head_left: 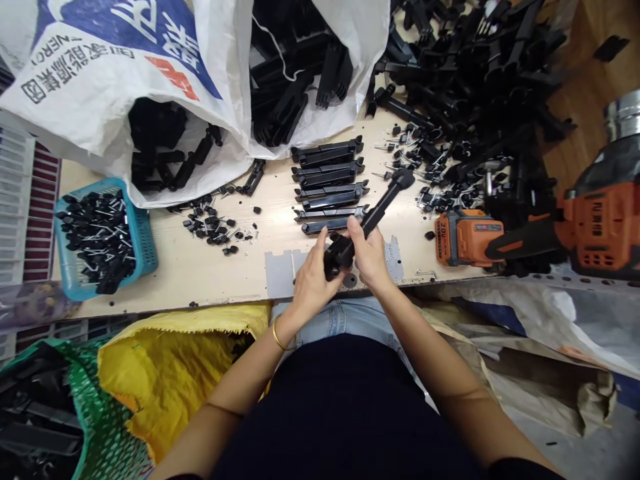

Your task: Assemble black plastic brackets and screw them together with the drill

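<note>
A long black plastic part is held over the near edge of the wooden bench, slanting up to the right. My left hand grips its lower end, and my right hand is closed around its shaft just above. Right behind my hands lies a row of several similar black parts, laid side by side.
An orange cordless drill lies at the right. A big heap of black parts fills the back right. White sacks with black parts stand at the back left, beside a blue basket of small black pieces. Loose small pieces are scattered mid-bench. A yellow sack sits below.
</note>
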